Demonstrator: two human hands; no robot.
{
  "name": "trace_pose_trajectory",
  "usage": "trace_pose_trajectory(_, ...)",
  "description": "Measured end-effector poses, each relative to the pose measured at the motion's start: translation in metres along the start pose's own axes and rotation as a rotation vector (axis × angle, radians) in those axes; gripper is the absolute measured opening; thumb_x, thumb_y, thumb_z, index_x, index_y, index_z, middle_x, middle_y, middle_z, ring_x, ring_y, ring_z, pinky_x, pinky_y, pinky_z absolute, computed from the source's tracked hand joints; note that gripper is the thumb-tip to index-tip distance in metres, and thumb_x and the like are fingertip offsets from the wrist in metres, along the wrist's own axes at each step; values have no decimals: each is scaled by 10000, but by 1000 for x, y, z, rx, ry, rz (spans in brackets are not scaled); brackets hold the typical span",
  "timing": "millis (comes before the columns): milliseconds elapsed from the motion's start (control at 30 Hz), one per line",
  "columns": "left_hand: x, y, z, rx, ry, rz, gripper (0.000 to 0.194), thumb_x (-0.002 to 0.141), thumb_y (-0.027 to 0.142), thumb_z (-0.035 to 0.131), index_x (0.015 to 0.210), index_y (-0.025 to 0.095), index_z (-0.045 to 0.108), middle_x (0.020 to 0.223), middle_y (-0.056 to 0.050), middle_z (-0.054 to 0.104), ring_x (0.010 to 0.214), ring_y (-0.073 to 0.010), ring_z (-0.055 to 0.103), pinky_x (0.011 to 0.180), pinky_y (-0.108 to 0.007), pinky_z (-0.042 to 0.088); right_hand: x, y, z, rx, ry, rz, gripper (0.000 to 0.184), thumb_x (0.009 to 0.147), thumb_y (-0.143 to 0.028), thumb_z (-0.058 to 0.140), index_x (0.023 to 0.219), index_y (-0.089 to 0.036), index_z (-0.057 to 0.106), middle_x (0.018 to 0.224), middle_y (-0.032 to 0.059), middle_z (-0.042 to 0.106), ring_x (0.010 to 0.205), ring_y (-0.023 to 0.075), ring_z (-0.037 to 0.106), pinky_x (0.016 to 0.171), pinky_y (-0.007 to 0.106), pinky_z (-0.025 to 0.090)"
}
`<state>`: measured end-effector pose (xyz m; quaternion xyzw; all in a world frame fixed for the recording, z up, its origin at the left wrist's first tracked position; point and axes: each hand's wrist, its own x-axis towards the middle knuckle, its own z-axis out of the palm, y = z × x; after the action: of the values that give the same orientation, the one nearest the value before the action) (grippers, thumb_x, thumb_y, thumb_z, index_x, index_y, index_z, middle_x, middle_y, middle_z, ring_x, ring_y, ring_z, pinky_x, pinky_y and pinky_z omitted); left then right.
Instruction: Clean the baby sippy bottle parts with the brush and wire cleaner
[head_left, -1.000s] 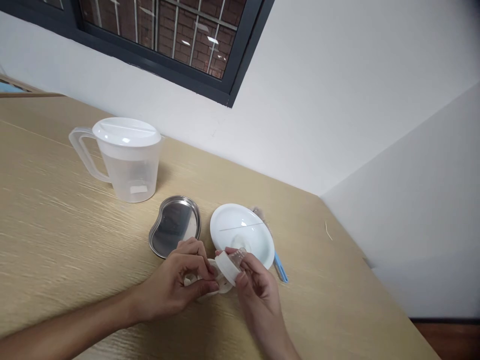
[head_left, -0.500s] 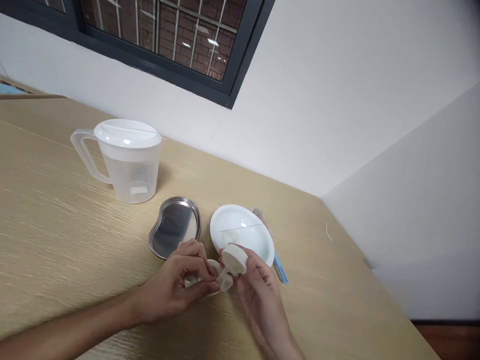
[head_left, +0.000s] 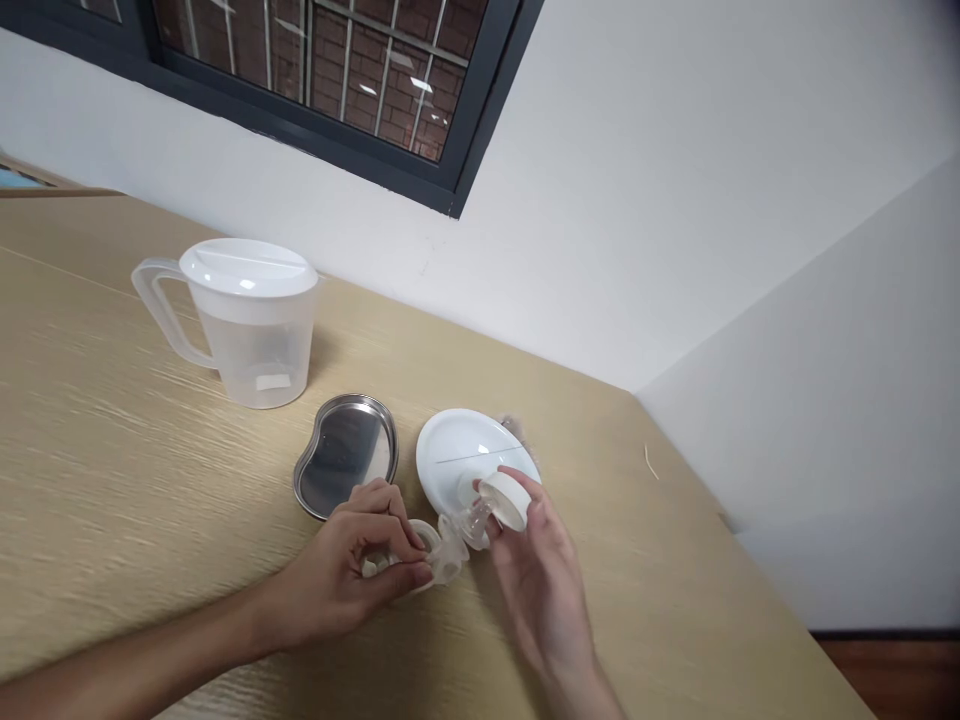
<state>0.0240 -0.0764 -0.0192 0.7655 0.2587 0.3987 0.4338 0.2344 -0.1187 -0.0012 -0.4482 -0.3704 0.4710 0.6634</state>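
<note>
Low over the table, my left hand (head_left: 375, 550) is closed, its thumb and fingertips pinching a translucent, soft-looking plastic piece (head_left: 450, 555). A pale ring-shaped part (head_left: 426, 537) shows behind those fingers, partly covered. My right hand (head_left: 541, 575) grips a white round cap (head_left: 506, 500) by its rim, tilted on its side. From the cap a clear plastic stem (head_left: 474, 522) points left toward the translucent piece. Whether the stem and that piece touch, I cannot tell. Just beyond my hands lies a white oval dish (head_left: 442, 445) with a thin dark line across it.
A steel kidney dish (head_left: 345, 455) lies left of the white dish. Farther back stands a translucent lidded pitcher (head_left: 259, 330), handle to the left. Grey bristles (head_left: 516, 428) show behind the white dish. The wall (head_left: 570, 250) and window (head_left: 322, 70) bound the table's far side.
My right hand has moved right and slightly up with the cap, so more of the clear stem shows. It now hides the blue handle seen earlier. My left hand keeps its pinch.
</note>
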Motion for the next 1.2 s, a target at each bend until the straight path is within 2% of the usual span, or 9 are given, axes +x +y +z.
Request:
trace_pose_trajectory(133, -1, 0, 0, -3, -5, 10, 213, 894, 281, 699, 702, 196, 661, 867, -4, 660, 854, -146, 598, 826, -319, 422, 5, 8, 0, 33, 97, 15, 352, 883, -515, 674, 1152, -287, 688, 1183, 62, 703, 989, 209, 697, 1023, 437, 516)
trace_pose_trajectory(267, -1, -1, 1, -7, 9, 10, 216, 889, 277, 705, 697, 194, 654, 860, -3, 652, 845, -142, 599, 804, -308, 434, 3, 20, -1, -70, 97, 39, 395, 889, -521, 673, 1200, -281, 642, 1216, 62, 683, 1052, 230, 696, 1013, 440, 510)
trace_pose_trajectory(467, 0, -4, 2, 16, 12, 26, 186, 875, 279, 721, 715, 200, 668, 864, -5, 654, 831, -143, 604, 790, -307, 447, -2, 12, -10, -487, 106, -281, 436, 931, -481, 620, 1302, -258, 564, 1315, 106, 623, 1216, 262, 594, 1021, 428, 476)
trace_pose_trajectory(600, 0, -6, 3, 32, 15, 34, 158, 874, 273, 723, 738, 206, 679, 867, 0, 650, 832, -138, 608, 786, -302, 447, 4, 5, -17, -844, 93, -341, 416, 882, -449, 673, 1237, -237, 618, 1202, 108, 660, 1095, 269, 599, 941, 410, 480)
trace_pose_trajectory(733, -1, -7, 3, 53, 21, 40, 154, 877, 266, 719, 742, 204, 680, 867, -1, 651, 832, -138, 609, 798, -307, 442, 11, -3, -29, -892, 45, -305, 358, 913, -468, 591, 1171, -232, 670, 1135, 88, 675, 1045, 266, 585, 900, 386, 455)
trace_pose_trajectory(833, -1, -6, 3, 59, 21, 34, 160, 875, 264, 720, 735, 201, 676, 865, -2, 653, 830, -140, 612, 796, -309, 441, 14, -11, -38, -623, -44, -192, 396, 939, -518, 471, 1011, -214, 715, 901, 62, 671, 847, 232, 577, 734, 333, 448)
trace_pose_trajectory(933, -1, -5, 3, 59, 25, 30, 164, 874, 268, 720, 732, 200, 675, 868, -3, 650, 831, -142, 615, 794, -311, 442, 13, -22, -43, -410, -188, 28, 455, 931, -563, 457, 891, -194, 720, 717, 36, 581, 645, 180, 479, 618, 308, 393)
trace_pose_trajectory(1100, -1, -5, 3, 57, 25, 37, 160, 874, 258, 722, 733, 198, 674, 865, 2, 646, 836, -137, 616, 801, -309, 439, 4, -45, -51, -480, -428, 171, 416, 922, -581, 555, 1098, -224, 673, 839, 46, 595, 790, 203, 532, 723, 320, 425)
trace_pose_trajectory(1200, -1, -5, 3, 52, 28, 43, 158, 871, 251, 725, 732, 197, 673, 864, 6, 644, 835, -131, 616, 797, -300, 436, 3, -52, -57, -512, -459, 194, 327, 875, -457, 656, 1135, -259, 633, 870, 22, 588, 762, 178, 525, 679, 291, 421)
